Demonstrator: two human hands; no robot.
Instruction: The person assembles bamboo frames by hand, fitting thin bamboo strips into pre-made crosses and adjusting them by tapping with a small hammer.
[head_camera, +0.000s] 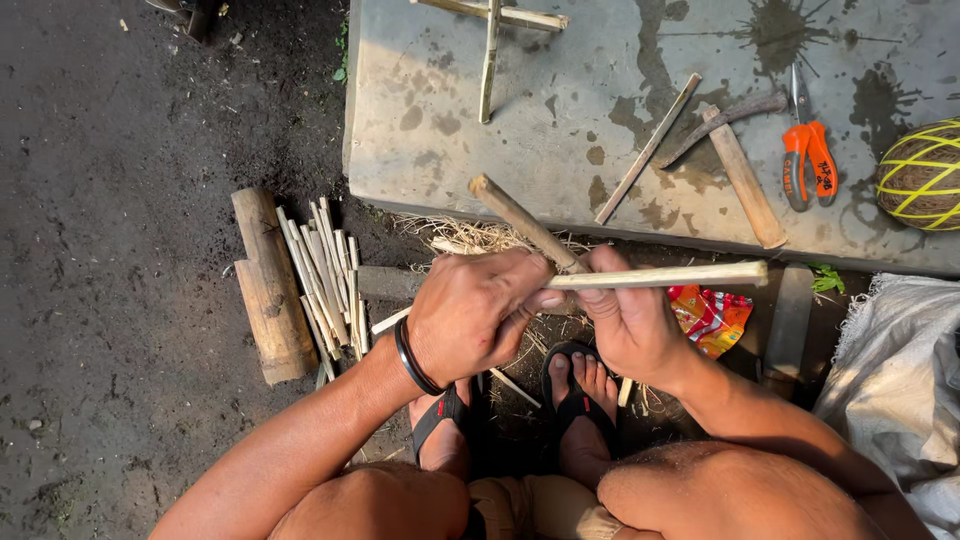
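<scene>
Reference landmark: the concrete slab (560, 120). All positions are given against it.

Off the slab's left edge, on the dark ground, a bamboo log section (268, 290) lies beside a bundle of split sticks (325, 275). Neither is touched.

Below the slab's front edge, the left hand (470, 315) is fully closed around a tool with a wooden handle (520, 220) that rises up and left over the slab edge. Its working end is hidden behind the fingers, so a blade cannot be confirmed. A black band sits on that wrist.

Just right of it, the right hand (630, 320) is closed on one end of a pale bamboo strip (665, 275), held level along the slab's front edge with its free end pointing right. The hands touch where tool meets strip.

Risks, as judged:
- The right thumb sits close to the contact point; a slip along the grain could carry the tool into it.
- Sandalled feet (580, 390) lie directly beneath the work and are exposed to a dropped tool or flying splinter.
- The strip's long unsupported end could flex and throw the cut off line.

On the slab's right portion: loose bamboo slats (648, 150), a second wooden-handled tool (742, 180), orange-handled shears (808, 160) and a woven ball (922, 175) at the far right edge.
</scene>
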